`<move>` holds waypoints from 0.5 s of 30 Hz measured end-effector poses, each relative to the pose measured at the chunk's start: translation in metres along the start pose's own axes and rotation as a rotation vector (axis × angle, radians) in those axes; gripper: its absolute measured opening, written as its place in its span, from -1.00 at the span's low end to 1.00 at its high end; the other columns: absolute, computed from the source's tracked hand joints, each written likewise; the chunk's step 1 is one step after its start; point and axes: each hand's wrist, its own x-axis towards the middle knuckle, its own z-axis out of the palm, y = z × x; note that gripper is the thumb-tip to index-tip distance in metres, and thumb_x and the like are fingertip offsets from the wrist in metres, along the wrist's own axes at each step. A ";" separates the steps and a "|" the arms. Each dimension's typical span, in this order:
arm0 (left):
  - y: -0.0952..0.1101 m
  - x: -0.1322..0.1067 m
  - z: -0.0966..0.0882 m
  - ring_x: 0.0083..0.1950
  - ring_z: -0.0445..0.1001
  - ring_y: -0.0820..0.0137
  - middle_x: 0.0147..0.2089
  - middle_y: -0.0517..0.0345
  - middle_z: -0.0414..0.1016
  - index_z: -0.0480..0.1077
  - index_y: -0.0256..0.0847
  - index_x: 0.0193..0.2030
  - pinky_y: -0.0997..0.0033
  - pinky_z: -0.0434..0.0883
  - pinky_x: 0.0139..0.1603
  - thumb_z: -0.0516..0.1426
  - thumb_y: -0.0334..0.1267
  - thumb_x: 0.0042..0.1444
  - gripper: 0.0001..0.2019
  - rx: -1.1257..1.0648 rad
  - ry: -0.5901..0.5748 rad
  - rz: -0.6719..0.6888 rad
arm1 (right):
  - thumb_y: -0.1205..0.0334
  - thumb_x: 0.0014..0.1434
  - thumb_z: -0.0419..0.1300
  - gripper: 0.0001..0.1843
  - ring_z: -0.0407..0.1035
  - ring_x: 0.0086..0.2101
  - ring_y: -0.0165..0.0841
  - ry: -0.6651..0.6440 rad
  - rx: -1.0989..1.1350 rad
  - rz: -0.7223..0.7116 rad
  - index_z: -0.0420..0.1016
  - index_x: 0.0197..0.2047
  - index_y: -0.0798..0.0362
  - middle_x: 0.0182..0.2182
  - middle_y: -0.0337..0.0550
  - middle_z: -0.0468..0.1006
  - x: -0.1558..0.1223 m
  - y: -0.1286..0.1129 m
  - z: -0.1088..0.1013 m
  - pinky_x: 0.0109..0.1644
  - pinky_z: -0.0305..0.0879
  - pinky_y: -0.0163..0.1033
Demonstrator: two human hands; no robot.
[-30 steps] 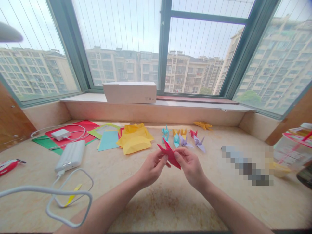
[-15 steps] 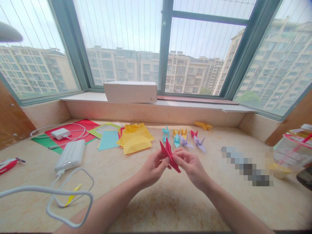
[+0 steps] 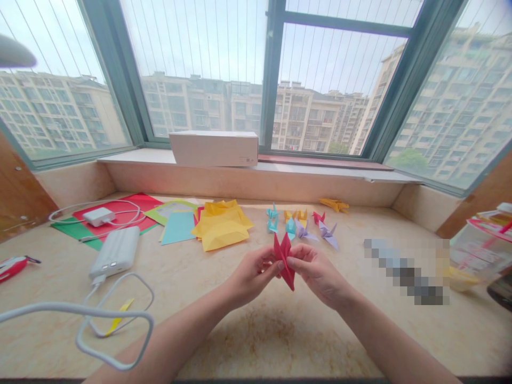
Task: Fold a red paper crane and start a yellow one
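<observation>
Between my two hands is a folded piece of red origami paper (image 3: 287, 264), held just above the tabletop. It has two pointed flaps at the top and narrows to a point below. My left hand (image 3: 256, 272) pinches its left edge, thumb in front. From the right, my right hand (image 3: 316, 274) pinches it with thumb and fingers closed. Some fingertips are hidden behind the paper. Just beyond the hands stand several small folded paper cranes, among them a light blue one (image 3: 290, 228), a purple one (image 3: 328, 234) and a red one (image 3: 319, 217).
Yellow folded sheets (image 3: 224, 226) and a blue sheet (image 3: 178, 228) lie left of the cranes. A white power bank (image 3: 116, 253) with a looping cable (image 3: 120, 308) is at left. An orange folded paper (image 3: 334, 205) lies at the back; a plastic cup (image 3: 480, 250) stands right.
The red paper has turned more upright and now faces me more squarely, its lower tip pointing down. Both hands keep their pinch, with the right shifted slightly.
</observation>
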 end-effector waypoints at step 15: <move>-0.003 0.002 -0.001 -0.25 0.56 0.30 -0.28 0.02 0.54 0.43 -0.29 -0.16 0.37 0.47 -0.24 0.17 -0.09 0.21 -0.74 0.026 0.117 -0.010 | 0.03 0.21 0.24 -0.73 0.49 -0.20 -0.20 0.122 -0.486 -0.296 0.58 -0.12 0.01 -0.24 -0.06 0.63 -0.005 0.011 0.002 -0.03 0.38 -0.03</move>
